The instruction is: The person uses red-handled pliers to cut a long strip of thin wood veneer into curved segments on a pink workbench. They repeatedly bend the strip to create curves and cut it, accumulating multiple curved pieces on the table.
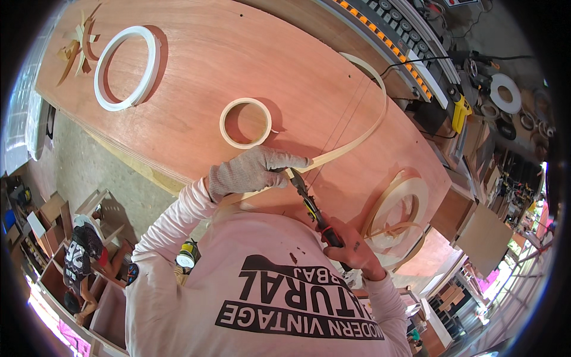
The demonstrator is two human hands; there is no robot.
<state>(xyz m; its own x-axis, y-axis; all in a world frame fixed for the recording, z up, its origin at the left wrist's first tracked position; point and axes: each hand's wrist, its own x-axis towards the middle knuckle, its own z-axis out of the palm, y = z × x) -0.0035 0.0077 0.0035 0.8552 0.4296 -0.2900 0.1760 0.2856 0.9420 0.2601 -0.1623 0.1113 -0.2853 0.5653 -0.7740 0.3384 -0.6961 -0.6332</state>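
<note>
we see a smooth, reddish plywood table (pixel 297 65) with visible grain filling most of the frame. from its centre, a thin, pale, flexible strip (pixel 327 158) bends in a broad arc toward the upper right. our left grip (pixel 253 171), in a coarse grey knit glove (pixel 229 178), is pinched closed on the strip. our bare right grip (pixel 352 245), lower right of centre, is wrapped around a dark cutting tool (pixel 310 206) with red-and-black handles (pixel 331 235), its tip at the strip beside the glove; we cannot tell how far its blades (pixel 297 180) are parted. a glossy white ring (pixel 102 74) lies at the upper left near curled offcuts (pixel 76 47), a smaller cream roll (pixel 267 122) just above the glove, and looped pale coils (pixel 421 195) at the right.
</note>
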